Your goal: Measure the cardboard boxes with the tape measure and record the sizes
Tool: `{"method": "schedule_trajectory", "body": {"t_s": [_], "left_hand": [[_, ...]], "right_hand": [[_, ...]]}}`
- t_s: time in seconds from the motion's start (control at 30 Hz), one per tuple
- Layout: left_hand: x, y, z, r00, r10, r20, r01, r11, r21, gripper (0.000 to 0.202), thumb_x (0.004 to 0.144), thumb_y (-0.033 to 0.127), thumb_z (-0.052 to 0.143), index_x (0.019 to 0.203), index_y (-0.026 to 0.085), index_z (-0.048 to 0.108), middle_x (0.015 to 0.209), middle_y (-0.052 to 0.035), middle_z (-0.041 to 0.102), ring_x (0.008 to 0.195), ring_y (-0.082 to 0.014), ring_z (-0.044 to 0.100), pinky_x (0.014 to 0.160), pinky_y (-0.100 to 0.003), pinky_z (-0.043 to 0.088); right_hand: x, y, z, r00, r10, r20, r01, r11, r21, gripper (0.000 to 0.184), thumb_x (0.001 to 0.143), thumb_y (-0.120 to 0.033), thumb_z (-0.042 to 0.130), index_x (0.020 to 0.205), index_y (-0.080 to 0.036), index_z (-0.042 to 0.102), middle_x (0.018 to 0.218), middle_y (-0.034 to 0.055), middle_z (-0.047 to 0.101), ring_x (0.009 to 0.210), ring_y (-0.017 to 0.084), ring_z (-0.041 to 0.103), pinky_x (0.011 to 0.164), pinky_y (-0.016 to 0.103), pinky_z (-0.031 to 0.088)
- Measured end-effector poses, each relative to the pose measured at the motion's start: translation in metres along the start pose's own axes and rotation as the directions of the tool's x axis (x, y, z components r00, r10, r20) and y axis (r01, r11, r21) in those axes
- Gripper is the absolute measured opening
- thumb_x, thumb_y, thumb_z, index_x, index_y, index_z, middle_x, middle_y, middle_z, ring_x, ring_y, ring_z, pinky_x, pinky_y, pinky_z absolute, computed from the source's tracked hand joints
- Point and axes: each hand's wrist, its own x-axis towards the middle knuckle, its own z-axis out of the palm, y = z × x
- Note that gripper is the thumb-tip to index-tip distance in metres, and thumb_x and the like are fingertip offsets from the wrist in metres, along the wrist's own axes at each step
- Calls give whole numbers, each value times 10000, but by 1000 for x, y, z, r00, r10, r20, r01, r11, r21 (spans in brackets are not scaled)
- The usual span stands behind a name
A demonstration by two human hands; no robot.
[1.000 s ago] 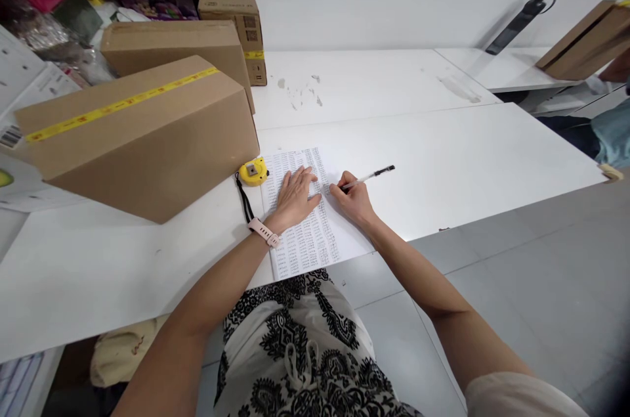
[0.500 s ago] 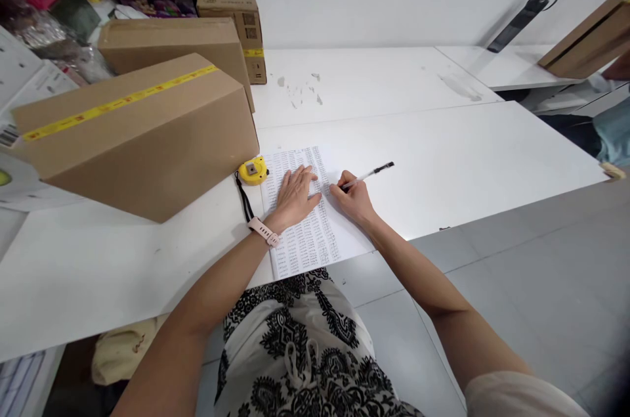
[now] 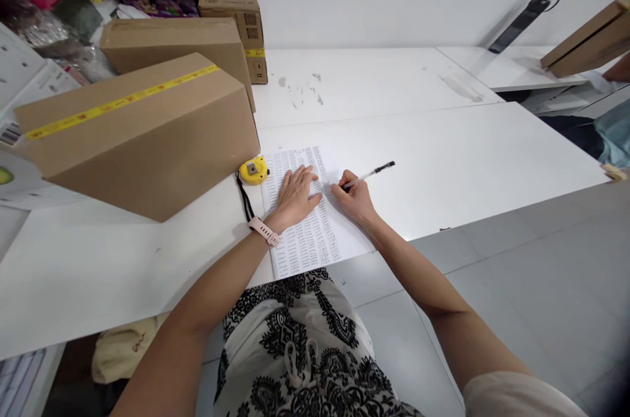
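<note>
Tiny shift: right hand nudged rightward, fingers clamped on slim black-capped pen, writing on printed white paper sheet. The left hand lies flat, fingers apart, pinning the sheet steady.

In the middle of the frame the left hand lies flat on a paper while the right hand holds a pen on it, beside a yellow tape measure.
</note>
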Motion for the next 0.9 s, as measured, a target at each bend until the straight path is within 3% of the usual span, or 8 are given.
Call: {"method": "schedule_trajectory", "body": {"t_s": [0.9], "left_hand": [[0, 1, -1, 1000, -8, 6, 8, 1000, 0, 336, 950, 246, 574, 1273, 205, 493, 1617, -136, 443, 1578, -275, 258, 1304, -509, 129]], "right_hand": [[0, -3, 0, 1000, 8, -11, -8, 1000, 2, 221, 704, -264, 597, 617, -242, 394, 565, -59, 377, 568, 119, 322, 544, 285, 268]]}}
